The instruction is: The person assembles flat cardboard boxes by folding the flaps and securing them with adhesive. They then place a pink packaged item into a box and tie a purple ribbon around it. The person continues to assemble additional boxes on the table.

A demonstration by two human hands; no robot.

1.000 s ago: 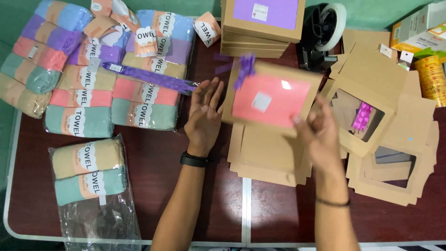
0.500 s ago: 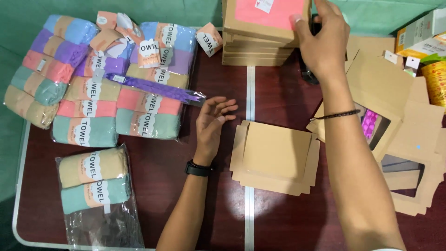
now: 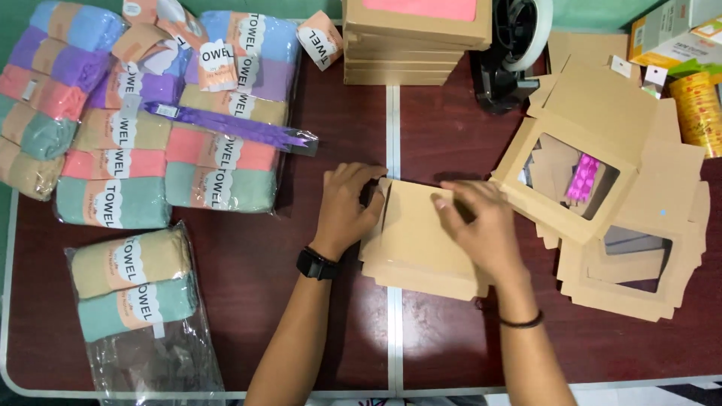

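While packed boxes sit stacked up top, we grab next flat box: left hand curled on edge, right hand pressing top. Many towels left.

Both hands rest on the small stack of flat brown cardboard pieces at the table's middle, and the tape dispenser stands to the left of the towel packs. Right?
Not quite. In the head view the tape dispenser stands right of the towel packs, beside the boxes. Left hand and right hand do rest on the cardboard stack.

A small packing workshop: on the dark red folding bench, banded pastel rolled towels lie left of stacked flat brown cardboard window boxes, black tape dispenser behind.
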